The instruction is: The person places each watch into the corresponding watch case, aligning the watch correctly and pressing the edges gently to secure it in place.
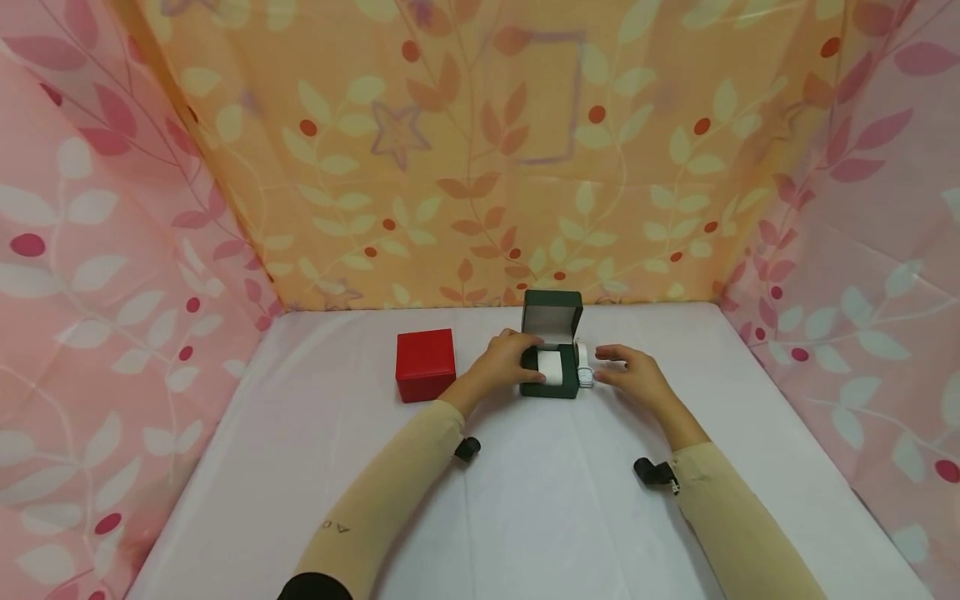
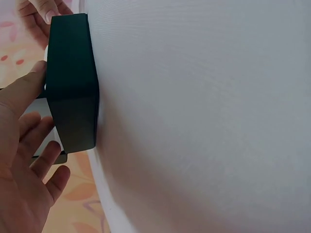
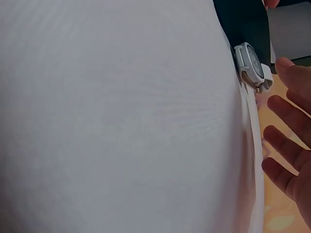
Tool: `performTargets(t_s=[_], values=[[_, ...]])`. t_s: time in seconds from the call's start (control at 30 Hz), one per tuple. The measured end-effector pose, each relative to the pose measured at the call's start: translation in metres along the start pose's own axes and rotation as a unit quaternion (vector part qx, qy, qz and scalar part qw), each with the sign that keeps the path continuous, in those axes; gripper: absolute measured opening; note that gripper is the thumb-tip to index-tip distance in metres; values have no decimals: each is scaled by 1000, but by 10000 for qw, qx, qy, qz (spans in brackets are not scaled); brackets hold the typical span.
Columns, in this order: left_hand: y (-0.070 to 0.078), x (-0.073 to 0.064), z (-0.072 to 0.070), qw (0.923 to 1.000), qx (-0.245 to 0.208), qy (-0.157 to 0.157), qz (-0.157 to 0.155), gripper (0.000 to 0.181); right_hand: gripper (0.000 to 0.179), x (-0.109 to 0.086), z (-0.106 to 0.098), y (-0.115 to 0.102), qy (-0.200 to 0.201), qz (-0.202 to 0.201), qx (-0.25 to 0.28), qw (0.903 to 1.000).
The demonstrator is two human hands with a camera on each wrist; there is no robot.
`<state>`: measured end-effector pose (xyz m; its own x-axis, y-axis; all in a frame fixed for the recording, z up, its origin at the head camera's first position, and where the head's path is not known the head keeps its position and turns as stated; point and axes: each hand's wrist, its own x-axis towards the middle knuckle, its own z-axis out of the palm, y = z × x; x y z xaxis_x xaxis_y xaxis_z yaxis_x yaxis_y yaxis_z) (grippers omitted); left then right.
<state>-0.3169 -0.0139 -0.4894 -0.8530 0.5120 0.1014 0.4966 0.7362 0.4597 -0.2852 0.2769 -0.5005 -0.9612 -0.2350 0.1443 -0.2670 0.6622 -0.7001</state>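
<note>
A dark green watch box [image 1: 569,385] stands on the table with its lid raised at the back. Inside it sits a white cushion [image 1: 551,367]. My left hand [image 1: 501,364] reaches over the box's left side; in the left wrist view its thumb [image 2: 35,80] lies at the rim and the other fingers are spread by the opening. A white-strapped wristwatch [image 3: 252,63] stands against the box's right side. My right hand [image 1: 634,377] is just right of the watch, fingers loosely extended and apart from it, holding nothing.
A closed red box [image 1: 425,365] stands to the left, beside my left wrist. White cloth covers the table [image 1: 525,500]. Patterned curtains [image 1: 465,150] hang at the back and on both sides. Small black cameras [image 1: 654,472] sit at both wrists.
</note>
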Motion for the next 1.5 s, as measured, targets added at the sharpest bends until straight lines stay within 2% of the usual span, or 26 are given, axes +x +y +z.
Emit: performTargets(t_s=[0.33, 0.53, 0.83, 1.1, 1.5], values=[[4, 3, -1, 9998, 133, -135, 110, 65, 57, 3, 4, -4, -285, 451, -47, 9986], [4, 4, 1, 9995, 227, -201, 45, 63, 57, 5, 5, -5, -383, 591, -10, 9975], [6, 3, -2, 9990, 367, -244, -64, 64, 50, 5, 7, -3, -447, 508, -97, 9977], [13, 1, -6, 9964, 782, -293, 161, 64, 45, 8, 11, 1, -403, 439, -333, 9977], [14, 7, -6, 9951, 913, -372, 97, 64, 42, 11, 12, 0, -347, 416, -468, 9974]])
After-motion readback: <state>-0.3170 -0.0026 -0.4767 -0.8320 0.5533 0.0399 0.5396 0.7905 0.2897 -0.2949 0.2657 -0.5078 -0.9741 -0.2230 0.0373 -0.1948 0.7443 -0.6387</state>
